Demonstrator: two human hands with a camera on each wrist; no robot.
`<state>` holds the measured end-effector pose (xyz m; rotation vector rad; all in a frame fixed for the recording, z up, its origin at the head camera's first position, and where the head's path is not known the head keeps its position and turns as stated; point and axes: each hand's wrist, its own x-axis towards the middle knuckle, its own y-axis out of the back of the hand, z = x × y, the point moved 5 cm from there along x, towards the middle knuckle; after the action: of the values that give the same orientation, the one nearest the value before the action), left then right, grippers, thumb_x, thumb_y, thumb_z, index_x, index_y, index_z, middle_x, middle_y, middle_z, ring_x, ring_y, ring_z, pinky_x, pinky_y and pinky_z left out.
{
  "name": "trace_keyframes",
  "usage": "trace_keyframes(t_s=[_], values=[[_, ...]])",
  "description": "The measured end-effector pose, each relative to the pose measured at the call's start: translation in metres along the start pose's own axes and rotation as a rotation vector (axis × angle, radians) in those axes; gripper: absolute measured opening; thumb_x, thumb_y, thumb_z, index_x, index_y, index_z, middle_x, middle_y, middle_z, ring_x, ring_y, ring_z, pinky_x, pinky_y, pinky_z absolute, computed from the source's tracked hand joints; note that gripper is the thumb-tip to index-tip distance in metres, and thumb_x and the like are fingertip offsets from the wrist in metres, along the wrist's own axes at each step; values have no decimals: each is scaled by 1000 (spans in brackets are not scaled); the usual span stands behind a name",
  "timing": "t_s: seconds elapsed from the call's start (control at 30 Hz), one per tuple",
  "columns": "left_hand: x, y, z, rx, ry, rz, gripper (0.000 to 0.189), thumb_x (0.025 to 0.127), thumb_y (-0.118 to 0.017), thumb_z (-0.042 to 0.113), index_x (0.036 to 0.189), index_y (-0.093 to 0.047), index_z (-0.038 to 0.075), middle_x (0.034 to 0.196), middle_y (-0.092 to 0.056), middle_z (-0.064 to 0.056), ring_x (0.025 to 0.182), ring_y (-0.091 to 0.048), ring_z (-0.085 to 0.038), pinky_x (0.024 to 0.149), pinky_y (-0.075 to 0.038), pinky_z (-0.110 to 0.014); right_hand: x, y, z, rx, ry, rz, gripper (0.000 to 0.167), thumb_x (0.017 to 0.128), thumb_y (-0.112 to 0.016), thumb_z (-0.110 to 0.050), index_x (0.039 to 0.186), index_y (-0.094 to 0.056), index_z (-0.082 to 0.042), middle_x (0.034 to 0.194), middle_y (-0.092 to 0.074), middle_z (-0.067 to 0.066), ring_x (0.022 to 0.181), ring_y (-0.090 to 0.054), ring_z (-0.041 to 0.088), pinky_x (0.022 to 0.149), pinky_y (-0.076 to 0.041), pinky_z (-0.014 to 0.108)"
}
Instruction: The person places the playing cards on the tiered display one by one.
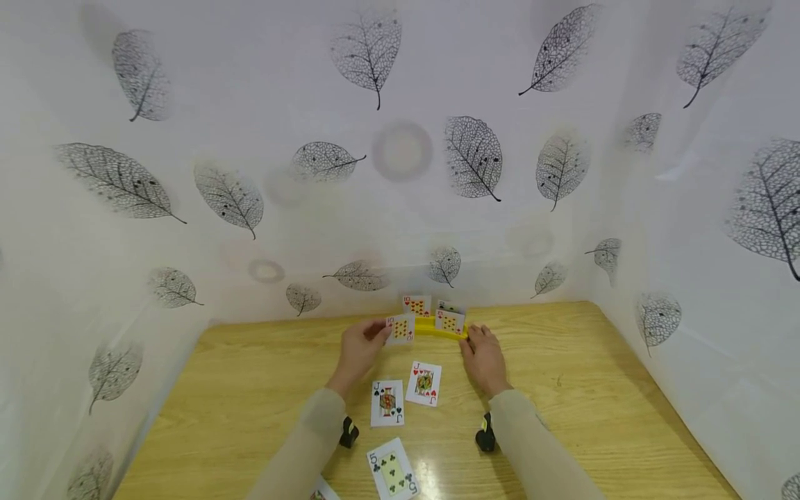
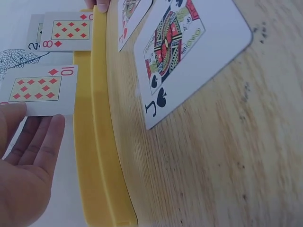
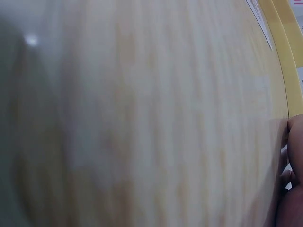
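Head view: nearest, on the table (image 1: 250,389), see a cut-off card (image 1: 326,492), five of clubs (image 1: 392,469), jack of spades (image 1: 387,403) and jack of hearts (image 1: 423,383) lying loose, presumably left to place. Beyond, find ten of diamonds (image 2: 42,89) clamped between thumb and fingers of left hand (image 1: 359,353) at the yellow holder (image 1: 431,328), seating unclear, and right hand (image 1: 485,357) pinching its right end. Farthest, count as seemingly done eight of diamonds (image 1: 450,321), black two (image 1: 453,305) and red ten (image 1: 417,305), standing at the holder.
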<state>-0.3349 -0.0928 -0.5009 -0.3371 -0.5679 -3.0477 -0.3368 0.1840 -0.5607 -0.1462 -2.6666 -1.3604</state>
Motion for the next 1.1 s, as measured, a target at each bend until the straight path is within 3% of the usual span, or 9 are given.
trace_keyframes(t_s=[0.23,0.5,1.1], values=[[8,-8,1,19,-7,7,20,99,-75,16,114,-77,4,109,-79,-13,93,-72,-21,79,-62,-24,-1,0,0,3,-4,10,52,110,-54,-24,150,-50,9,159,-48,27,154,-35,48,127,-29,63],[17,-15,2,54,-51,46,15,99,-74,14,109,-76,3,107,-78,-14,95,-72,-26,86,-63,-37,-1,0,-1,6,8,7,52,110,-55,-23,149,-49,10,158,-48,28,154,-35,49,127,-29,63],[32,-31,0,16,-25,55,11,101,-70,9,106,-76,1,104,-77,-16,93,-71,-26,85,-63,-38,1,-3,4,24,12,21,53,110,-55,-27,150,-50,9,159,-49,26,154,-36,46,128,-29,60]])
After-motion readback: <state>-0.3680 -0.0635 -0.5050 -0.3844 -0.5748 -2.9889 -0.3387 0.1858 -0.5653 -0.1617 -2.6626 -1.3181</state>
